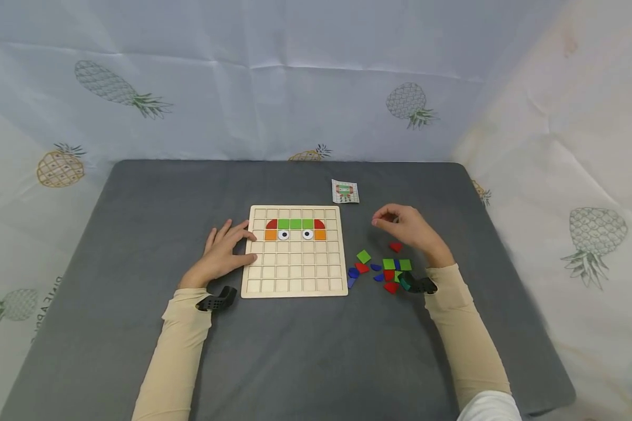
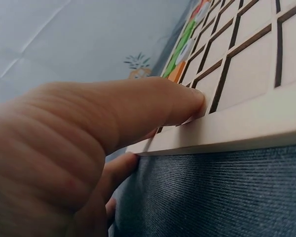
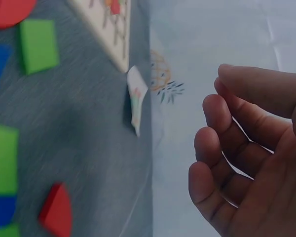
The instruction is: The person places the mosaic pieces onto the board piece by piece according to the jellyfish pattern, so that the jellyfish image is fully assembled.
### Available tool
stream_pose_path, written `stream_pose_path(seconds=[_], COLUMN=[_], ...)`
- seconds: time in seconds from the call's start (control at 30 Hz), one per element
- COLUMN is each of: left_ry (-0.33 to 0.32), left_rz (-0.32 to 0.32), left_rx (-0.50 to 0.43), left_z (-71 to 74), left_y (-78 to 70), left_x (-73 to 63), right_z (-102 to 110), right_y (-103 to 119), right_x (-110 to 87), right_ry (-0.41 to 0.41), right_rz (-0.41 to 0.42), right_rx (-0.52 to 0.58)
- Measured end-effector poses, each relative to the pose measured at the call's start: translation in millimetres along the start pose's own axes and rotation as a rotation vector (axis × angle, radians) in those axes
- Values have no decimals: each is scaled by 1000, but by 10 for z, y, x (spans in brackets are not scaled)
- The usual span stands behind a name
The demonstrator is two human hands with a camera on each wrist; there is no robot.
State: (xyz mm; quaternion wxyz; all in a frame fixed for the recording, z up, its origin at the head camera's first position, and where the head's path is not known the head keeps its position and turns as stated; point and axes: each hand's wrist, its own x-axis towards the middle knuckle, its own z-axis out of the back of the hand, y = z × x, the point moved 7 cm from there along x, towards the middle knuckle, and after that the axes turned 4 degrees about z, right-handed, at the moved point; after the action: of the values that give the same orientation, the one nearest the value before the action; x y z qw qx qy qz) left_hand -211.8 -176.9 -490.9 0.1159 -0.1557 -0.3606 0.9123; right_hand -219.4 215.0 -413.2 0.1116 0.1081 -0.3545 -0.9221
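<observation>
The left hand [image 1: 220, 256] is resting unclenched on the nine-o'clock edge of the grid board [image 1: 295, 270], the right hand [image 1: 408, 227] is hovering curled towards two o'clock, showing nothing held, and loose tiles [image 1: 389, 275] are lying past three o'clock, presumably light, stiff, best pinched edgewise.

In the head view, the black wrist camera [image 1: 423, 285] is hiding part of a dark green piece [image 1: 404, 285], and the fine print on the card [image 1: 345, 192] is looking too small to read. The bottom edge is cutting off the left sleeve [image 1: 176, 351]. In the right wrist view, the thumb of the right hand [image 3: 251, 158] is partly covering the index fingertip, so any pinched thing is staying unclear; a blurred green piece [image 3: 2, 160] is running past the left edge. In the left wrist view, the board [image 2: 246, 69] is running past the top and right edges.
</observation>
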Motion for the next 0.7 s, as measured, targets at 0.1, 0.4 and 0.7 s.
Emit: stream_pose_path(seconds=[0.1, 0.4, 0.7], left_ry=[3, 5, 13], left_rz=[-7, -13, -4], left_rx=[-12, -23, -24], left_z=[4, 27, 2], left_y=[-2, -17, 1], left_x=[-7, 3, 2], right_z=[-9, 2, -92], right_y=[-97, -380, -580], right_x=[-51, -206, -323], right_ry=[13, 50, 99], right_rz=[-18, -51, -57], right_rx=[-13, -107, -151])
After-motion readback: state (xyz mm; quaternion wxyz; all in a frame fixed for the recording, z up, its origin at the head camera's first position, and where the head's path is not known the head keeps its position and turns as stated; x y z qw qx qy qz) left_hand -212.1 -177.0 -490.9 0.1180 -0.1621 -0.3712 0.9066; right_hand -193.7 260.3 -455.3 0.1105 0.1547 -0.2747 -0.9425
